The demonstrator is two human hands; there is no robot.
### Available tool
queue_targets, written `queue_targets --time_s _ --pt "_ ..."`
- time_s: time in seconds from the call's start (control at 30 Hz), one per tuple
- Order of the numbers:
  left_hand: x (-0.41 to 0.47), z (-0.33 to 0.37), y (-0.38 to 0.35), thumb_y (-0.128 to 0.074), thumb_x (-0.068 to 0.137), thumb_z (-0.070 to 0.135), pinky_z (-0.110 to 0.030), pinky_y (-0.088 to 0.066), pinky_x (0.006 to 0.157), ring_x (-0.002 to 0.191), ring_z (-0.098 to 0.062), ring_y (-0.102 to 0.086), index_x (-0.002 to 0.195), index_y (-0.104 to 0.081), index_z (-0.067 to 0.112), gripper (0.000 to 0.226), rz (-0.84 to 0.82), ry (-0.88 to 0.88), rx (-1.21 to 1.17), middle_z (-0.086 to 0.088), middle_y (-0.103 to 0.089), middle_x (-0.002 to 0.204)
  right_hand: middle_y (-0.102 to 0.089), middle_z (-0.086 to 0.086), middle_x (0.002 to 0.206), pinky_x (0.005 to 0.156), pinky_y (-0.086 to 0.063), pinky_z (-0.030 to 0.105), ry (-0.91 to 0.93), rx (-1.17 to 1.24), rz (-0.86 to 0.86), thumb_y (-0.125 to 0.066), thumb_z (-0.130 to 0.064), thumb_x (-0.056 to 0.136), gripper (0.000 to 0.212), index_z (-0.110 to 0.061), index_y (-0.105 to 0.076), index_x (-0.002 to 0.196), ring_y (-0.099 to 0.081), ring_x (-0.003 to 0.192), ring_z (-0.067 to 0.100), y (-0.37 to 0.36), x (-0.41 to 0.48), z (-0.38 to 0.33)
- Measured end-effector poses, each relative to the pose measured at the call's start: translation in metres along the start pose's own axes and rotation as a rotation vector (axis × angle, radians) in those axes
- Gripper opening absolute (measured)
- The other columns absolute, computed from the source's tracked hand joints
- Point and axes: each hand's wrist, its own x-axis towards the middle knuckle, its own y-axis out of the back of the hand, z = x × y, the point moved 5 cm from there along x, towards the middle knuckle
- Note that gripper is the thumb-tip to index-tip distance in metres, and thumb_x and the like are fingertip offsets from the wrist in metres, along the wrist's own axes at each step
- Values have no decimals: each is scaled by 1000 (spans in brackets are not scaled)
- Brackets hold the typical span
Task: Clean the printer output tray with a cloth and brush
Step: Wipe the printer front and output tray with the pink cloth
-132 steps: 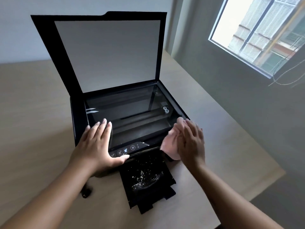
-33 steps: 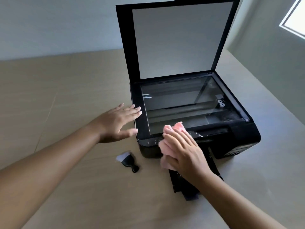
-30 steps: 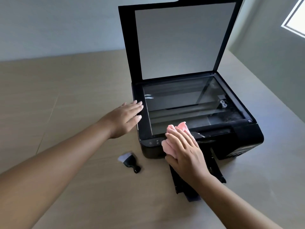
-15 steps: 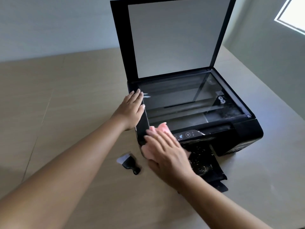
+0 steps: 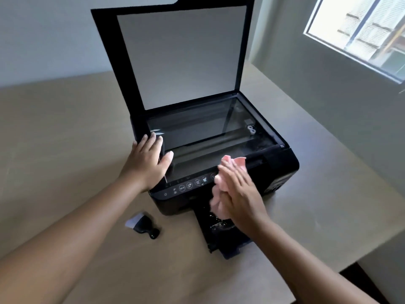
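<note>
A black printer (image 5: 278,172) stands on the table with its scanner lid (image 5: 182,53) raised. Its black output tray (image 5: 221,233) sticks out at the front, speckled with pale crumbs. My left hand (image 5: 146,163) rests flat on the printer's front left corner, fingers straight. My right hand (image 5: 238,194) presses a pink cloth (image 5: 219,202) against the printer's front edge, beside the control panel and just above the tray, with fingers straight. A small black brush (image 5: 142,224) with white bristles lies on the table to the left of the tray.
The beige table (image 5: 65,150) spreads wide to the left of the printer. Its right edge (image 5: 350,167) runs close beside the printer, with a grey wall and a window (image 5: 359,29) beyond.
My right hand with the cloth has slid right along the printer's front, from its left corner to above the tray. My left hand has settled flat on the front left corner.
</note>
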Motion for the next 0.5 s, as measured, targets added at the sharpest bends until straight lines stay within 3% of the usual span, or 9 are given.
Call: queue_targets --time_s 0.1,0.2,0.23,0.37,0.43,0.5 --pt "-6 11 -9 -25 95 61 -40 6 121 151 -22 -2 156 -18 13 78 30 25 60 -7 -10 164 -45 12 148 118 -30 39 94 16 -34 -57 -7 91 43 -1 -54 134 -37 142 20 7 1 8" --pt "-5 18 -10 -31 96 58 -40 0 121 151 -25 -6 155 -22 14 74 103 63 104 -9 -14 164 -46 11 147 119 -27 38 -145 54 77 -55 -5 92 42 -2 -53 133 -39 141 23 24 2 32" --pt "-6 18 -10 -32 96 58 -40 -2 122 151 -25 -7 155 -23 15 73 119 71 103 -8 -15 164 -47 12 147 120 -24 36 -140 55 69 -52 -8 92 41 -1 -53 133 -39 140 25 21 2 28" --pt "-8 18 -10 -32 97 57 -41 -7 122 150 -25 -9 155 -24 16 72 126 61 84 -8 -17 163 -50 13 145 117 -31 38 79 22 -30 -53 -9 91 42 0 -54 132 -42 139 22 13 0 19" --pt "-10 24 -7 -28 94 63 -44 -8 122 150 -27 -10 155 -24 16 77 118 55 72 -7 -18 163 -49 13 145 117 -31 39 -67 12 60 -56 -6 91 42 -1 -54 133 -41 140 22 27 5 40" --pt "-16 33 -8 -21 82 78 -44 -2 121 151 -26 -5 156 -20 22 93 57 42 77 -2 -14 164 -48 13 146 119 -26 37 -85 22 20 -52 -8 92 42 -1 -52 134 -37 141 22 30 8 42"
